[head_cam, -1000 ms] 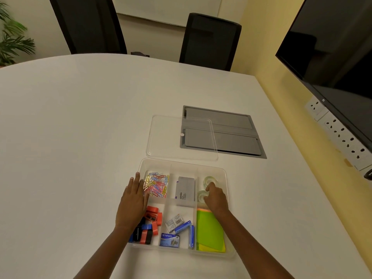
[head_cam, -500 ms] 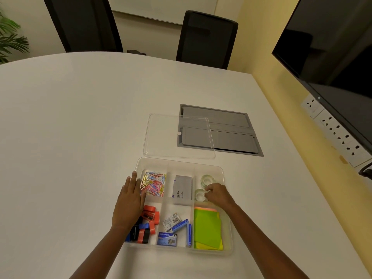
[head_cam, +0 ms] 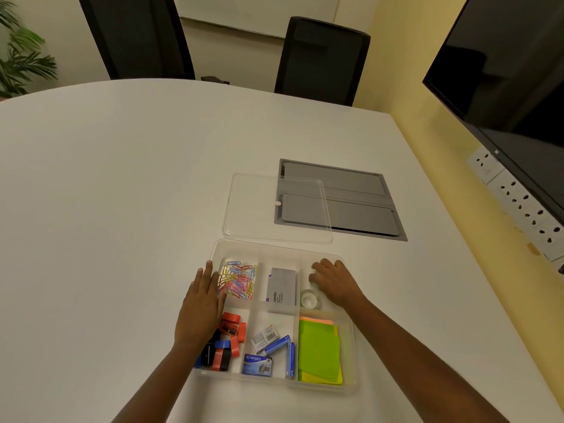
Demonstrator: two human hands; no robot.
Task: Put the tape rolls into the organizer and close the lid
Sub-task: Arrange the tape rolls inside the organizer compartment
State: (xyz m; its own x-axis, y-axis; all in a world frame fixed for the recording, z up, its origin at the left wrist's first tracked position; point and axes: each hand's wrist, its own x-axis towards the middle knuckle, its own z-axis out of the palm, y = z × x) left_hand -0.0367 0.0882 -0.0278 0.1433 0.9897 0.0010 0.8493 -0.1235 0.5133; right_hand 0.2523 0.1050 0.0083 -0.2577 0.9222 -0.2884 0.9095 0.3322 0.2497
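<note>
My right hand (head_cam: 334,280) is loosely curled over the organizer's (head_cam: 351,337) far-right compartment; can't tell if it grips anything. One tape roll (head_cam: 309,299) sits just beside it. Left hand (head_cam: 201,306) lies flat and unclenched on the left rim. Lid (head_cam: 259,206) rests off, beyond.

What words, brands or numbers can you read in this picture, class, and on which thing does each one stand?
"kangaro": on the blue staple box at the organizer's near edge.
"amlin": on the grey box in the middle far compartment; the first letter or letters are cut off.
Barcode and print on the small white box: too small to read.
Small lines under "amlin": blurred.
</note>
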